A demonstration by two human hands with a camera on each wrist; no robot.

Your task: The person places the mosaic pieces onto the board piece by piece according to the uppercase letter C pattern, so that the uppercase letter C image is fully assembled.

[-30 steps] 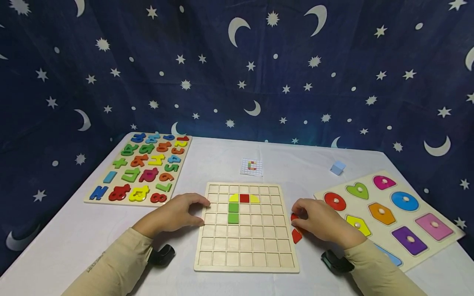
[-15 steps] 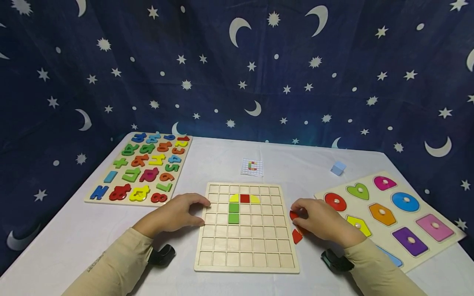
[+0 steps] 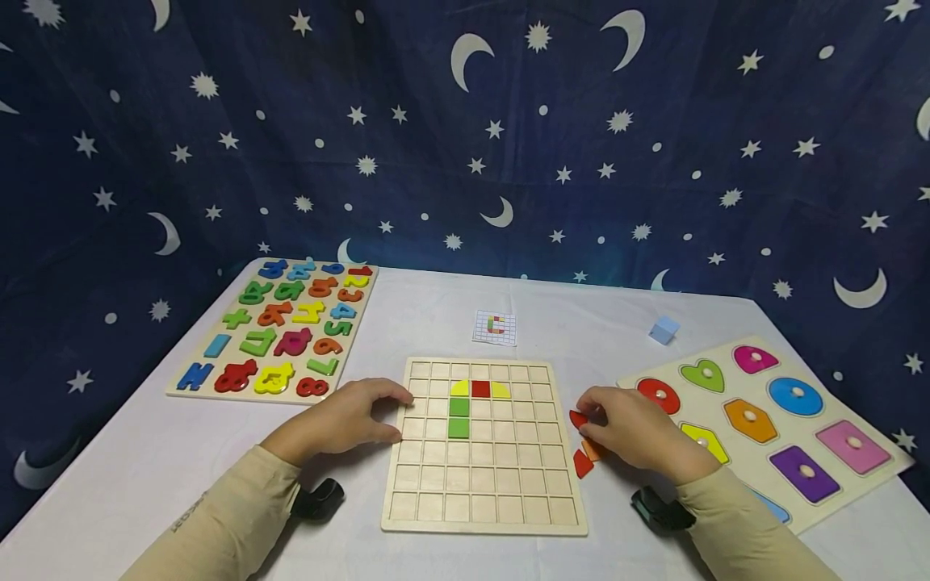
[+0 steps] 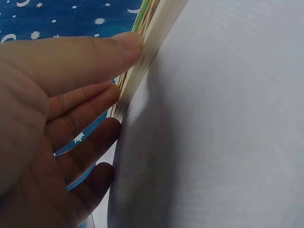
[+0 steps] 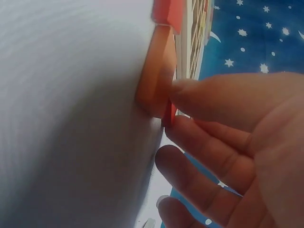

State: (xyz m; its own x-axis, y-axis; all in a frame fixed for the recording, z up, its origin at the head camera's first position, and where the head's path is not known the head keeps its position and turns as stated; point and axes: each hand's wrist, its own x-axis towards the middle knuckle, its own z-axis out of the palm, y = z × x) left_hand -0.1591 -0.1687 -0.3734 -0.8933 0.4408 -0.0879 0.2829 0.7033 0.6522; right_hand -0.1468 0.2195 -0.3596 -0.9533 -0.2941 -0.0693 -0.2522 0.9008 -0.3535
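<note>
My left hand [image 3: 341,420] rests its thumb and fingertips against the left edge of a wooden grid board [image 3: 483,478]. Set into the board are a red square [image 3: 481,389], a yellow quarter-circle piece [image 3: 461,390] on either side of it, and two green squares [image 3: 458,428] in a column. To the right of the board, my right hand [image 3: 632,428] pinches a red piece [image 5: 168,114] between thumb and index finger; the fingers hide part of it. Just nearer lie an orange piece [image 3: 592,450] and another red piece [image 3: 584,464], side by side on the cloth.
A small pattern card [image 3: 494,328] lies behind the board. On the left is a number puzzle board [image 3: 240,331]; on the right, a knobbed shape puzzle [image 3: 712,387] sits close to my right hand. A light-blue cube [image 3: 663,330] stands at the back right.
My right hand has shifted slightly, uncovering more of the orange piece. The red piece at its fingertips has turned a little. My left hand stays at the board's edge.
</note>
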